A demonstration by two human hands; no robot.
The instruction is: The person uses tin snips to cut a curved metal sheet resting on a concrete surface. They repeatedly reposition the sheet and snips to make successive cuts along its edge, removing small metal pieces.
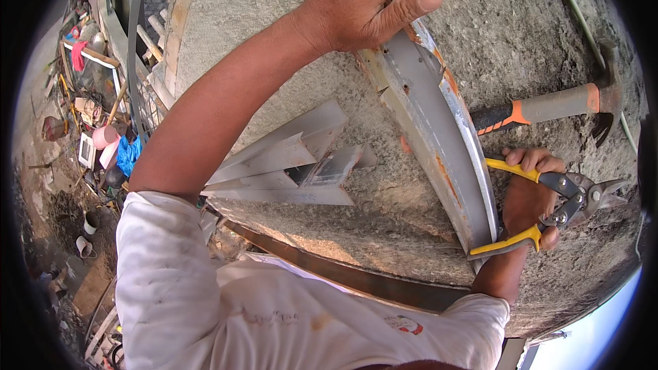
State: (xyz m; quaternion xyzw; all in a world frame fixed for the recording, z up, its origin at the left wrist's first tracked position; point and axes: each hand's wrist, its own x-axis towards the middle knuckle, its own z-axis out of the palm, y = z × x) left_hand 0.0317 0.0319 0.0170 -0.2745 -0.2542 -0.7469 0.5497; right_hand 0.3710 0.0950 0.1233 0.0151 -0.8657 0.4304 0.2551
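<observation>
A long grey metal channel (439, 127) with rust along its edges lies across the rough concrete, running from the top of the view down toward me. My left hand (370, 3) grips its far end, the thumb stretched along the flange; the fingertips are partly cut off by the view's edge. In my right hand (534, 192) is a pair of tin snips (569, 195) with yellow handles. The handles are spread, their ends beside the channel's near part, and the jaws point right, away from the metal. My right palm is partly hidden behind the snips.
A claw hammer (555, 106) with an orange and grey handle lies right of the channel. Several shorter channel pieces (288, 157) are bunched left of it. A thin pipe or cable (576, 10) runs at upper right. Beyond the concrete's left edge, mixed clutter (96, 144) covers lower ground.
</observation>
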